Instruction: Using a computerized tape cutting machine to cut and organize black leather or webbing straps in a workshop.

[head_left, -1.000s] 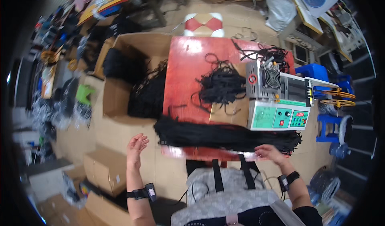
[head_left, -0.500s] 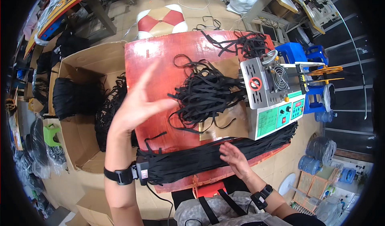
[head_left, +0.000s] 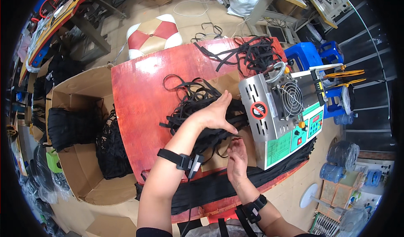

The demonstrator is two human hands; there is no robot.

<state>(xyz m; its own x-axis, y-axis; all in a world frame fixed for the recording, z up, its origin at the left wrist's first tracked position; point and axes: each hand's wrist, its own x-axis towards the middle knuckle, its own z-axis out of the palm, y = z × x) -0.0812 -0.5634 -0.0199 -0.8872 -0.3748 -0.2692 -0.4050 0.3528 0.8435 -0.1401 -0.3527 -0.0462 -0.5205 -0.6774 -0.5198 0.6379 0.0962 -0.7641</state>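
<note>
My left hand (head_left: 213, 113) is over a loose pile of thin black straps (head_left: 185, 104) on the red table, just left of the machine. Its thumb and fingers are spread wide, and nothing shows in its grip. Just below the left thumb is my right hand (head_left: 237, 159), palm turned left, with fingers loosely bent and pointing up. A dark strap end lies close to its fingertips, but I see no hold on it. The machine (head_left: 259, 127) has a metal housing, a round fan guard and a green control panel. My left hand partly hides the pile.
A long bundle of black straps (head_left: 202, 195) runs along the near table edge. More straps (head_left: 256, 56) lie at the far right. An open carton (head_left: 86, 178) with black straps stands left of the red table (head_left: 139, 106). A cushioned stool (head_left: 153, 35) is beyond it.
My left hand has moved right and nearer, from above the table's left part to over the strap pile. My right hand has risen from the long bundle to beside it. The view has turned slightly.
</note>
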